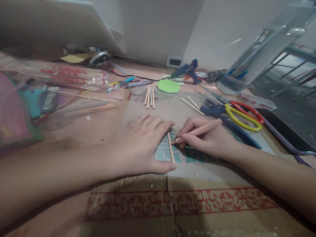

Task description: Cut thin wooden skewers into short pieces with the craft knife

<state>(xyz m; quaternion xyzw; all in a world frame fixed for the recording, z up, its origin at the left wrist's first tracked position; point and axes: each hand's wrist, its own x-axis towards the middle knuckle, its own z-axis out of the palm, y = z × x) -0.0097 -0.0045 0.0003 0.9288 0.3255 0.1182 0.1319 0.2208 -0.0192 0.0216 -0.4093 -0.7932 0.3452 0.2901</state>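
My left hand (pixel 148 143) lies over the cardboard mat, its thumb and index finger at the two ends of a thin wooden stick (pixel 171 149), pinning it flat. A pencil (pixel 204 128) with a pinkish shaft is gripped in my right hand (pixel 208 137); its point touches or nearly touches the middle of that stick. Beyond my hands lie several short cut sticks (pixel 148 98), with two more loose sticks (pixel 191 106) to their right. A green paper polygon (pixel 168 86) rests behind them.
Blue-handled pliers (pixel 237 130) and red-and-yellow scissors (pixel 244 118) lie at right, near a phone (pixel 289 130). A tall clear bottle (pixel 259 47) stands behind. A glue gun (pixel 186 72) sits at the back. Bagged sticks (pixel 67 75) and a colourful plastic bag (pixel 8 104) occupy the left.
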